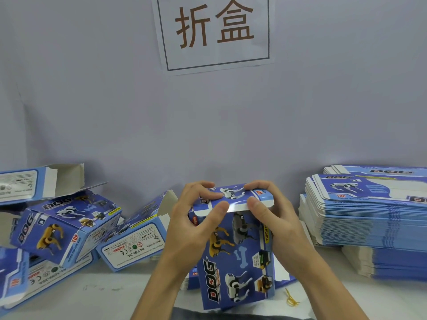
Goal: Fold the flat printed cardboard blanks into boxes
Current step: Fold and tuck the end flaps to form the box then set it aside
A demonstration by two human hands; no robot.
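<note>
White table (115, 294), both hands pinching box (233, 257) top flap (blanks stacked right) — folded boxes left

wall: I see plain grey backdrop (92, 100)
sign: white sheet (213, 31) taped up, brown characters in a frame
table: white top (104, 294)
rubber band: yellow (291, 300), lying on table

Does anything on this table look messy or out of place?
Yes. The folded blue printed cardboard boxes on the left lie tumbled at angles, some with end flaps open, unlike the neat stack of flat blue blanks. A small yellow rubber band lies loose.
</note>
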